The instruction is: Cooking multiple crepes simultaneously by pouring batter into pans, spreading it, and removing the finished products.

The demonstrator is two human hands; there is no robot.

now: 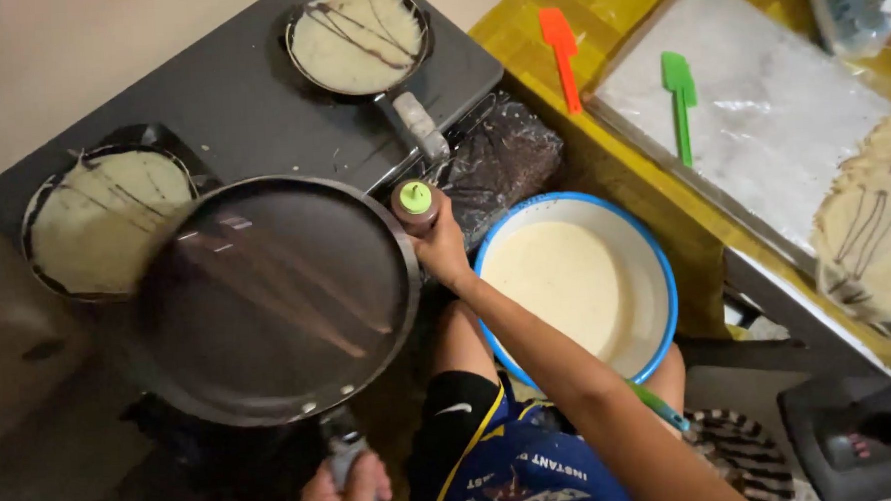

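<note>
Fingers of the right hand (443, 249) were closed round a brown squeeze bottle with a green cap (415, 205); the left hand (348, 490) was clenched on the handle of a large dark round pan (277, 298).

Thin brown lines had been laid across the pan, so the drizzling step was judged in hand; batter seemed called for next, from the blue-rimmed white bowl of pale batter (657, 271) at 3 o'clock. Two filled small pans (104, 220) (356, 36) sat at 9 and 12 o'clock on the dark stove top (229, 100). Orange (561, 50) and green (678, 95) spatulas lay at 2 o'clock, well apart. Nothing was seen between pan and bowl.
</note>
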